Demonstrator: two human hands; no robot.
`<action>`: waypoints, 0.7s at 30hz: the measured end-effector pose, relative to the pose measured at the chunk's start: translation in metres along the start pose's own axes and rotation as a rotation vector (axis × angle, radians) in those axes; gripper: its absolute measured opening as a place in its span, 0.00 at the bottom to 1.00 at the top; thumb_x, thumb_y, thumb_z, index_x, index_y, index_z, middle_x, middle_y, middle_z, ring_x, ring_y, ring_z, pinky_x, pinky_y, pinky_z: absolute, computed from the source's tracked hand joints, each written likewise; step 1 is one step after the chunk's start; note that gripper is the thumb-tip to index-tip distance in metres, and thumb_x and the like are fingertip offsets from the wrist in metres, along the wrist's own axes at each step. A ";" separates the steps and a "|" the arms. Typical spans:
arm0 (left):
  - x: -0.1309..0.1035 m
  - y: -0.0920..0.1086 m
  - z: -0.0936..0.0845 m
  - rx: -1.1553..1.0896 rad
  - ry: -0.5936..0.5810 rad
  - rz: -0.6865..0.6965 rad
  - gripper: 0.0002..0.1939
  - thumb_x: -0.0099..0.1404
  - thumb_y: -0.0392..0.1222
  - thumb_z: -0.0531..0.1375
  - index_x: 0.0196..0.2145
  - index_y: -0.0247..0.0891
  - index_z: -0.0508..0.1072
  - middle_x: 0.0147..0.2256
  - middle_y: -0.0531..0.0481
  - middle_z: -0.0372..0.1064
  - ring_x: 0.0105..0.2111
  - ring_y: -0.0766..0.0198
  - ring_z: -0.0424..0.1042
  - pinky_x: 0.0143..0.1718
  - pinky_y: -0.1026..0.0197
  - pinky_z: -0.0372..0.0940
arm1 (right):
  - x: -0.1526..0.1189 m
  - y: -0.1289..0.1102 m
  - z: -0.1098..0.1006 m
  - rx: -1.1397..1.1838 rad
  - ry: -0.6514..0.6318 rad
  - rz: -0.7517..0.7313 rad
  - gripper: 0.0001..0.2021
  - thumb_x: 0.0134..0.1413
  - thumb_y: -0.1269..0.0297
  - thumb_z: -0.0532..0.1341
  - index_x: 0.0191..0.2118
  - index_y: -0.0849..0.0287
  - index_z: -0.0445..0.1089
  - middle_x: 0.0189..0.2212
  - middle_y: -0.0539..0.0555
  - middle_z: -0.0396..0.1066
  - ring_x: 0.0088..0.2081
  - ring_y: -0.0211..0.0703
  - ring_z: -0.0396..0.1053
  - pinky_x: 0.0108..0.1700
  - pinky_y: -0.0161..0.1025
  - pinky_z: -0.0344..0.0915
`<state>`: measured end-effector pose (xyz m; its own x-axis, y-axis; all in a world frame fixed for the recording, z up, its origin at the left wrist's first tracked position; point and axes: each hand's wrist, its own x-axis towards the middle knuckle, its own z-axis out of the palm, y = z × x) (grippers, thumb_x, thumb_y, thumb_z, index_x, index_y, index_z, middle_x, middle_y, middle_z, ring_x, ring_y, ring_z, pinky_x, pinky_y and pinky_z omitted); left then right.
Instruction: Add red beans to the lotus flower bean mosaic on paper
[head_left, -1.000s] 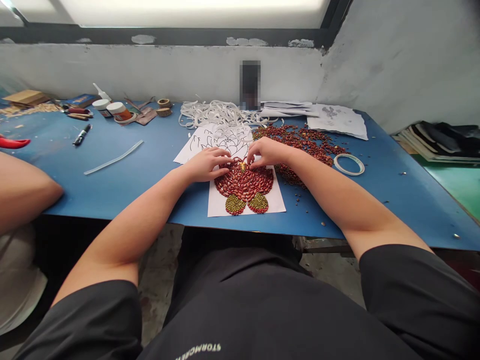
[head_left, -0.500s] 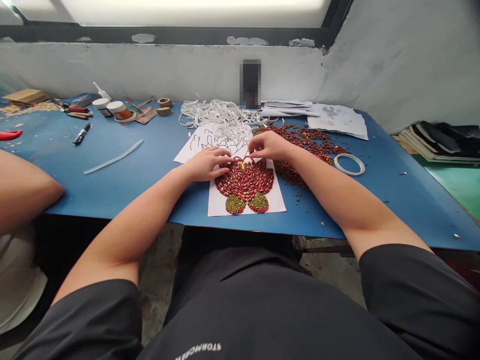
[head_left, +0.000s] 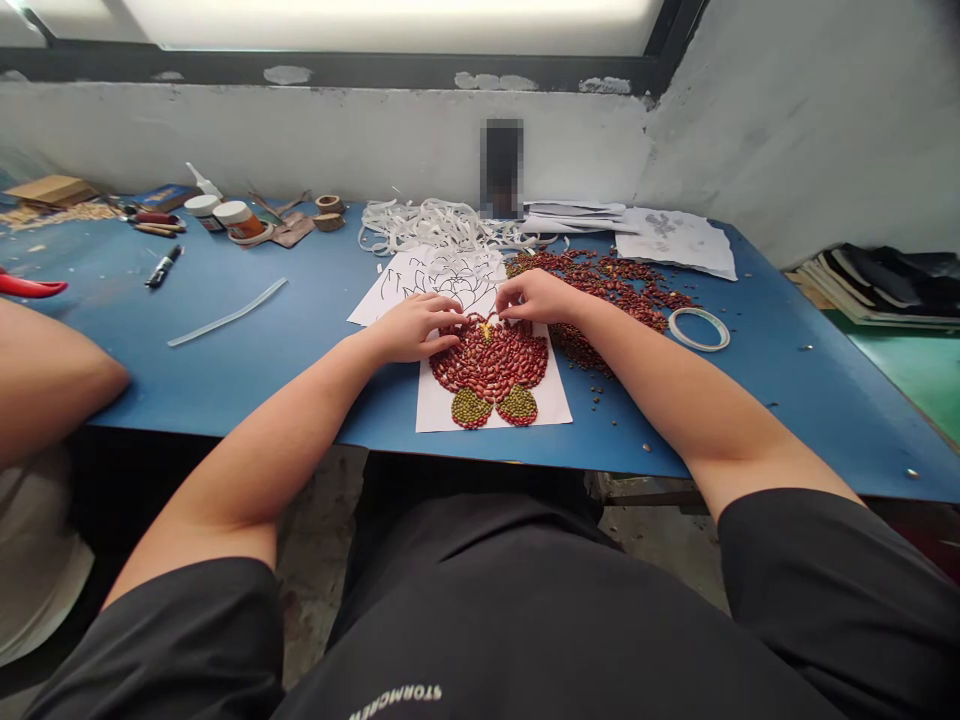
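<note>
A flower picture of red beans [head_left: 491,362] lies on a white sheet [head_left: 555,405], with two leaves of green beans [head_left: 472,406] at its lower end and a small yellow centre. My left hand [head_left: 420,327] rests at the picture's upper left edge, fingers stretched and apart, holding nothing. Over the upper right edge, my right hand [head_left: 536,295] points down with its fingers pinched together. Whatever sits between those fingertips is too small to tell. Behind both hands is a sheet with a line drawing of a flower [head_left: 450,285], partly covered.
Loose red and green beans [head_left: 600,290] are spread to the right, beside a tape roll [head_left: 699,328]. White paper strips [head_left: 424,225] heap at the back. Leftward lie a clear strip [head_left: 229,315], a marker [head_left: 163,268] and jars [head_left: 238,220]. Another person's arm [head_left: 52,375] leans in.
My right hand has lowered slightly toward the bean picture. My left hand stays in place. At the far left, a red-handled thing has shifted right and down.
</note>
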<state>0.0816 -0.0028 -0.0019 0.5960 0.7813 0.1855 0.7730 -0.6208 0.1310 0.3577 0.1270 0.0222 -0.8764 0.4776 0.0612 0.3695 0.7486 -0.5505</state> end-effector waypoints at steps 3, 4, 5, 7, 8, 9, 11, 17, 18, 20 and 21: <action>0.000 0.000 0.000 0.003 -0.001 0.003 0.24 0.79 0.54 0.55 0.62 0.42 0.77 0.62 0.38 0.74 0.60 0.46 0.72 0.65 0.40 0.64 | 0.000 0.001 0.000 0.004 0.008 -0.009 0.06 0.53 0.66 0.68 0.37 0.59 0.82 0.33 0.53 0.80 0.37 0.44 0.73 0.44 0.43 0.65; 0.000 0.000 0.000 0.005 -0.003 0.004 0.24 0.79 0.54 0.54 0.63 0.42 0.77 0.62 0.38 0.74 0.60 0.46 0.72 0.65 0.39 0.64 | 0.001 0.001 0.000 0.002 0.008 -0.014 0.06 0.53 0.66 0.68 0.37 0.58 0.82 0.33 0.53 0.80 0.37 0.44 0.73 0.45 0.43 0.65; 0.000 0.000 0.000 0.007 -0.005 0.004 0.24 0.79 0.55 0.54 0.63 0.43 0.77 0.62 0.38 0.74 0.59 0.46 0.72 0.65 0.40 0.64 | 0.001 0.001 0.000 0.000 0.006 -0.019 0.06 0.53 0.65 0.68 0.36 0.58 0.82 0.33 0.53 0.80 0.38 0.44 0.74 0.45 0.43 0.65; 0.000 0.000 0.000 0.011 -0.006 0.005 0.24 0.79 0.55 0.54 0.63 0.43 0.77 0.62 0.38 0.74 0.59 0.46 0.72 0.65 0.40 0.64 | 0.001 0.001 0.000 -0.006 -0.003 -0.025 0.06 0.54 0.65 0.68 0.37 0.58 0.83 0.34 0.53 0.81 0.38 0.45 0.74 0.46 0.44 0.66; 0.000 0.000 0.000 0.011 -0.005 0.006 0.24 0.79 0.55 0.54 0.62 0.43 0.77 0.62 0.38 0.74 0.59 0.47 0.72 0.65 0.40 0.64 | 0.001 0.001 0.000 -0.010 -0.006 -0.025 0.07 0.54 0.64 0.68 0.37 0.58 0.83 0.35 0.53 0.81 0.39 0.45 0.75 0.46 0.44 0.66; 0.000 -0.001 0.000 0.012 -0.004 0.007 0.24 0.79 0.55 0.54 0.62 0.43 0.77 0.62 0.38 0.74 0.59 0.47 0.72 0.65 0.41 0.64 | 0.002 0.001 0.001 -0.014 -0.009 -0.024 0.07 0.54 0.64 0.68 0.37 0.58 0.83 0.35 0.53 0.82 0.39 0.45 0.75 0.47 0.44 0.66; 0.000 0.000 0.000 0.015 -0.001 0.010 0.24 0.80 0.55 0.54 0.62 0.43 0.77 0.62 0.38 0.74 0.59 0.47 0.72 0.65 0.41 0.64 | 0.002 0.001 0.001 -0.025 -0.014 -0.021 0.07 0.54 0.64 0.69 0.37 0.57 0.84 0.35 0.53 0.82 0.39 0.45 0.75 0.47 0.44 0.66; 0.000 0.000 -0.001 0.006 -0.010 0.007 0.24 0.80 0.55 0.54 0.63 0.42 0.77 0.62 0.37 0.74 0.60 0.47 0.72 0.65 0.41 0.63 | 0.003 0.001 0.002 -0.042 -0.012 -0.024 0.06 0.55 0.64 0.69 0.37 0.57 0.84 0.35 0.53 0.82 0.38 0.45 0.75 0.47 0.44 0.66; 0.000 0.000 -0.001 0.003 -0.011 0.004 0.24 0.80 0.55 0.54 0.63 0.43 0.77 0.62 0.38 0.74 0.60 0.47 0.72 0.65 0.41 0.63 | 0.003 0.001 0.003 -0.043 -0.011 -0.026 0.06 0.55 0.65 0.69 0.38 0.57 0.84 0.35 0.53 0.82 0.38 0.45 0.75 0.47 0.44 0.66; 0.000 0.001 -0.001 -0.005 -0.011 -0.004 0.23 0.79 0.55 0.55 0.63 0.44 0.77 0.62 0.39 0.74 0.60 0.48 0.71 0.66 0.42 0.62 | 0.002 0.000 0.003 -0.047 -0.011 -0.029 0.06 0.55 0.65 0.69 0.38 0.57 0.84 0.35 0.53 0.82 0.38 0.45 0.75 0.47 0.44 0.66; 0.000 0.001 -0.001 -0.010 -0.010 -0.007 0.23 0.79 0.54 0.55 0.63 0.45 0.77 0.62 0.39 0.74 0.60 0.48 0.71 0.66 0.42 0.62 | 0.002 0.000 0.003 -0.047 -0.011 -0.030 0.06 0.55 0.65 0.69 0.38 0.57 0.84 0.35 0.53 0.82 0.39 0.45 0.75 0.47 0.44 0.66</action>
<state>0.0821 -0.0032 -0.0009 0.5930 0.7861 0.1744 0.7749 -0.6160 0.1417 0.3548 0.1270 0.0198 -0.8905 0.4499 0.0677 0.3571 0.7835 -0.5085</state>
